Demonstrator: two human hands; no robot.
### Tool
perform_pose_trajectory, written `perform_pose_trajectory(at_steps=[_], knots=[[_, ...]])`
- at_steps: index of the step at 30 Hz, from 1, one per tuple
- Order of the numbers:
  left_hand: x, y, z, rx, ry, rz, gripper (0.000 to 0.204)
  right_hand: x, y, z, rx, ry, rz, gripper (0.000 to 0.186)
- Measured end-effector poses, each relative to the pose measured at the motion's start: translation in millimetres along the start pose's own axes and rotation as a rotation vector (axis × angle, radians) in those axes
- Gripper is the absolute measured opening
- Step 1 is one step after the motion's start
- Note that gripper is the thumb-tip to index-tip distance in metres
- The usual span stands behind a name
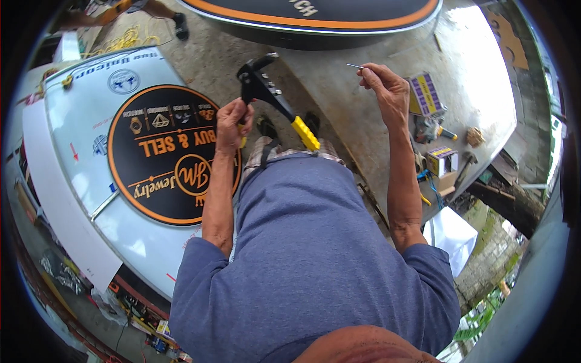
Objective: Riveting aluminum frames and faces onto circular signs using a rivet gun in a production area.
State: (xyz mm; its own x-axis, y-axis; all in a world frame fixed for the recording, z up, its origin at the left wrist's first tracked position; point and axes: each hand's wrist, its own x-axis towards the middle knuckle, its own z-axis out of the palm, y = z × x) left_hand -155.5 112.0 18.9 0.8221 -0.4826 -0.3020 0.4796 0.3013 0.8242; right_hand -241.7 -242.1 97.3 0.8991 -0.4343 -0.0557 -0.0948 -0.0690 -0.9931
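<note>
My left hand (230, 128) is closed around one yellow grip of a black hand riveter (271, 92). Its other yellow-sleeved handle swings away to the right, so the two handles stand spread apart. Over the grey worktable, my right hand (387, 91) is raised and pinches a blind rivet (354, 66) by thumb and fingertips. The rivet's thin metal pin points left, toward the riveter's head but well apart from it. A large black sign with an orange rim (254, 15) stands beyond both hands.
At left, a round black-and-orange sign (158, 175) lies on a blue film-covered sheet (72, 115). The worktable (339, 91) at right bears a yellow-and-purple box (426, 94), a power tool (428, 127) and a smaller box (442, 160). Another person's shoe (181, 27) shows at the far left.
</note>
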Motion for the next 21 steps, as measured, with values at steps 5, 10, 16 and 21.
perform_pose_trajectory(at_steps=[5,10,16,21], knots=[[-0.5,18.0,-10.5,-0.098,-0.155,0.068,0.04,6.8,-59.2,83.5,0.069,-0.116,-0.147,0.015],[-9.4,30.4,-24.5,-0.11,-0.11,0.082,0.039,17.8,-69.3,130.0,-0.096,-0.171,-0.309,0.015],[-19.9,32.1,-46.0,-0.142,-0.1,0.112,0.038,20.3,-68.4,160.0,-0.149,-0.241,-0.304,0.015],[-20.1,37.2,-56.7,-0.144,-0.095,0.108,0.036,23.3,-68.6,173.3,-0.175,-0.262,-0.295,0.014]])
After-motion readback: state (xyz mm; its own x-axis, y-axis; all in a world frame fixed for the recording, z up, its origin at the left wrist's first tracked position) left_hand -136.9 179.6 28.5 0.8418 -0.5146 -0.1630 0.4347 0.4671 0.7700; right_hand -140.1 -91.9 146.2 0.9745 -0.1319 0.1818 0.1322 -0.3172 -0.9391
